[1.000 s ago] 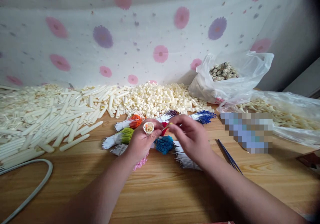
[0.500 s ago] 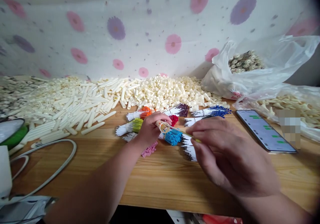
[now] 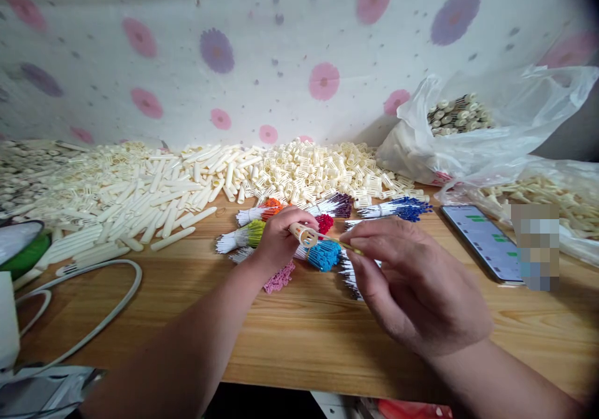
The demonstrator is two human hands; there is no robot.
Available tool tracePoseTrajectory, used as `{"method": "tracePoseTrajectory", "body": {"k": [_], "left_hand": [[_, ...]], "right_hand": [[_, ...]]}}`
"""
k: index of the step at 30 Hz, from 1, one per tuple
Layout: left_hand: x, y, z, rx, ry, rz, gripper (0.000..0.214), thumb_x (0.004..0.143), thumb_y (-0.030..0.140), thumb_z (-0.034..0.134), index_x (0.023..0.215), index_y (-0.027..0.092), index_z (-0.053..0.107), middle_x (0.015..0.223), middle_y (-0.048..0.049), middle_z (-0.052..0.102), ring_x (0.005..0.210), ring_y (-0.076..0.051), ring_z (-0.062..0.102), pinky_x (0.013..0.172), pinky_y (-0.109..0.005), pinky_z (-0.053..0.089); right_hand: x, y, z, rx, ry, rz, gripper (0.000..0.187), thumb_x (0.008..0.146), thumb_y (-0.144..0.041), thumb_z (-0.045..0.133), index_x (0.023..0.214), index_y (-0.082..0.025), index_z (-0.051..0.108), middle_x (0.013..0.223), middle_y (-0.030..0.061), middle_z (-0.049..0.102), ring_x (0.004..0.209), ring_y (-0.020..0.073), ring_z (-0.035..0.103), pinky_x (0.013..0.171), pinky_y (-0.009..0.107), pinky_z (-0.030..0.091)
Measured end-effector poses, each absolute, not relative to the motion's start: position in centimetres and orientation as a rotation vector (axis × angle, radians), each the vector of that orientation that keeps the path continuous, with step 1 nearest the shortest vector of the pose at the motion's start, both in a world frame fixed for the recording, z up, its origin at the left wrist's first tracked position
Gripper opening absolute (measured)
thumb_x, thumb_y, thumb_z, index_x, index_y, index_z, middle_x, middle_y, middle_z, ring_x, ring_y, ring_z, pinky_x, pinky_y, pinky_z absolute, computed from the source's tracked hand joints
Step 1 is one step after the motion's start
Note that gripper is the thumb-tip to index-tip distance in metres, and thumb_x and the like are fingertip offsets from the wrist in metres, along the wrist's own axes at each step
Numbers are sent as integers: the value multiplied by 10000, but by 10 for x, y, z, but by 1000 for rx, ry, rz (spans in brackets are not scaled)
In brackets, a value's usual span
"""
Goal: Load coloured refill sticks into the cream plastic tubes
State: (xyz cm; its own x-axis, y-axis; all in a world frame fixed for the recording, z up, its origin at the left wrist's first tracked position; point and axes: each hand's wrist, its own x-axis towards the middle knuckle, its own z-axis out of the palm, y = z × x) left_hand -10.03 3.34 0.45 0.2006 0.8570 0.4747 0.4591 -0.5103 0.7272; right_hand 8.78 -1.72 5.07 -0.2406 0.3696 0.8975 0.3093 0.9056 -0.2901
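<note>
My left hand (image 3: 277,244) is closed around a cream plastic pen barrel (image 3: 306,236), whose slotted open end faces right. Between thumb and fingertips of my right hand (image 3: 416,288) is a thin pen refill (image 3: 345,244), white along its length and yellowish near the fingers. Its far end reaches the barrel's mouth; how deep it sits I cannot make out. Under and around both hands lie bundles of refills with coloured ends: light blue (image 3: 324,255), pink (image 3: 279,278), yellow-green (image 3: 246,235), orange (image 3: 271,208), red (image 3: 324,223), purple (image 3: 336,205) and dark blue (image 3: 400,208). White refills (image 3: 349,275) are partly hidden by my right hand.
Long cream pen tubes (image 3: 173,203) and short slotted barrels (image 3: 313,169) are heaped along the back. A phone (image 3: 482,241) lies right of my hand, with plastic bags (image 3: 505,144) of parts beyond. A white cable (image 3: 126,310) loops on the wooden table (image 3: 299,344) at left.
My right hand has moved a little left, bringing the refill closer to the barrel. My left hand keeps its hold almost unmoved.
</note>
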Motion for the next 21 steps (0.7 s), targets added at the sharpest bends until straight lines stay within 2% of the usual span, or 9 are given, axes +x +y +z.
{"method": "tracePoseTrajectory", "body": {"k": [4, 9, 11, 13, 16, 18, 21], "left_hand": [[-103, 35, 3, 2059, 1231, 1286, 124, 796, 180, 587, 684, 173, 638, 717, -8, 647, 703, -151, 574, 698, -278, 438], [-107, 36, -1, 2138, 1198, 1222, 84, 809, 159, 581, 763, 187, 647, 768, -1, 621, 742, -144, 561, 710, -267, 431], [-109, 36, 0, 2162, 1195, 1204, 52, 811, 237, 611, 820, 197, 642, 817, -11, 613, 773, -155, 554, 733, -280, 432], [-110, 35, 3, 2186, 1157, 1191, 242, 790, 414, 637, 892, 195, 629, 878, -33, 601, 818, -176, 546, 769, -303, 432], [-110, 33, 9, 2234, 1109, 1153, 546, 786, 663, 456, 1005, 188, 613, 940, -66, 573, 893, -209, 527, 827, -337, 419], [-110, 31, 11, 2258, 1135, 1151, 591, 838, 665, 307, 1024, 195, 613, 952, -69, 558, 933, -214, 512, 852, -345, 407], [-109, 31, 9, 2283, 1203, 1197, 537, 874, 614, 296, 982, 200, 622, 923, -57, 533, 936, -206, 505, 839, -339, 408]], "right_hand": [[88, -16, 47, -510, -1818, 49, 333, 766, -27, 592, 1039, -217, 568, 915, 69, 685, 842, 180, 659, 712, 323, 561], [84, -12, 45, -507, -1848, 75, 250, 781, -47, 590, 977, -201, 604, 875, 75, 687, 812, 181, 655, 705, 323, 549], [82, -8, 43, -560, -1860, 93, 209, 795, -67, 586, 951, -202, 622, 867, 68, 681, 802, 178, 643, 701, 327, 542], [81, -2, 40, -610, -1880, 100, 191, 808, -75, 580, 948, -191, 633, 884, 69, 667, 814, 170, 627, 705, 320, 532], [81, 5, 36, -650, -1897, 62, 173, 819, -77, 569, 931, -186, 643, 883, 66, 639, 810, 160, 604, 693, 309, 515], [82, 8, 35, -683, -1866, 5, 142, 814, -86, 578, 880, -193, 645, 834, 50, 602, 769, 151, 585, 653, 299, 498], [83, 10, 34, -723, -1826, -42, 103, 802, -102, 605, 831, -197, 633, 802, 34, 548, 750, 142, 555, 630, 289, 470]]}}
